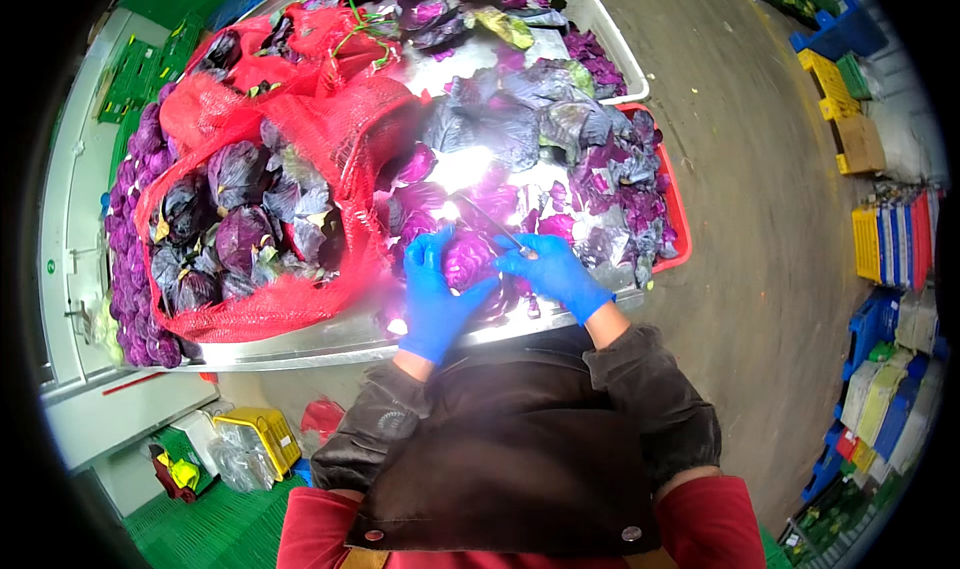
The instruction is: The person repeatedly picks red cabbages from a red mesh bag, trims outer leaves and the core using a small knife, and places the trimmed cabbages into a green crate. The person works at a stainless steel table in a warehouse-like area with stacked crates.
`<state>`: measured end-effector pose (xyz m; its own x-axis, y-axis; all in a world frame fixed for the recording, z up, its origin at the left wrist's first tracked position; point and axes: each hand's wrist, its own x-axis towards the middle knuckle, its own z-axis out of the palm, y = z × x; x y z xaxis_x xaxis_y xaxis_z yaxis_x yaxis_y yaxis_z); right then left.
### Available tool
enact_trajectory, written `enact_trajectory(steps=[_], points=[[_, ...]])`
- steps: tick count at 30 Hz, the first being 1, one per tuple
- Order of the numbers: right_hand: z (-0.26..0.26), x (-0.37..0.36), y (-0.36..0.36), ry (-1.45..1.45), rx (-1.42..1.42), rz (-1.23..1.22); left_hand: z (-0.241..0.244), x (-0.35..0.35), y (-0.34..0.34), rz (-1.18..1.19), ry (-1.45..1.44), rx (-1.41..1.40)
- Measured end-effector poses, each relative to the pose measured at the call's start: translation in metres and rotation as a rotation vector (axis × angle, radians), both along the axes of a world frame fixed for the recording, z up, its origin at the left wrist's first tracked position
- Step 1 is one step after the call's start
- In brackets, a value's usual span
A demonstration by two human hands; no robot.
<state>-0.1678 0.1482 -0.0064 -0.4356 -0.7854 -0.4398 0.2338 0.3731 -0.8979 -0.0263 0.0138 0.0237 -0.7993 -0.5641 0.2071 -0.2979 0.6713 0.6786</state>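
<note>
My left hand, in a blue glove, cups a red cabbage from the left with fingers and thumb spread around it. In my right hand, also gloved, is a knife, its blade slanting up and left beyond the cabbage. My right fingertips are at the cabbage's right side; whether they press on it I cannot tell. Loose purple leaves lie around the cabbage on the metal table. Left of my hands, an opened red mesh bag holds several untrimmed red cabbages.
Trimmed red cabbages are piled at the table's left end. Dark outer leaves heap up behind my hands. A red crate and a white crate catch leaves along the right edge. A yellow crate stands below left.
</note>
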Motion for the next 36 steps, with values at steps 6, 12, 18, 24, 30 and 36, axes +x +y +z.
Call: enact_trajectory(steps=[6,12,18,24,30,36], points=[[-0.004,0.010,-0.002,0.376,0.091,-0.054,-0.008,0.005,0.005,-0.008,-0.057,0.063],[-0.009,0.013,-0.010,0.670,0.228,-0.090,-0.009,0.018,0.010,0.011,0.054,0.092],[-0.020,0.007,-0.023,0.829,0.363,0.012,-0.021,0.034,-0.014,-0.001,0.207,0.246],[-0.013,-0.048,-0.032,1.005,0.376,-0.099,0.005,0.012,-0.022,-0.097,0.313,0.547],[0.070,-0.048,-0.027,0.861,0.134,0.058,-0.003,0.010,-0.020,-0.304,0.134,0.192],[0.052,-0.011,-0.032,0.410,0.071,0.266,0.006,0.023,-0.019,-0.139,0.054,0.120]])
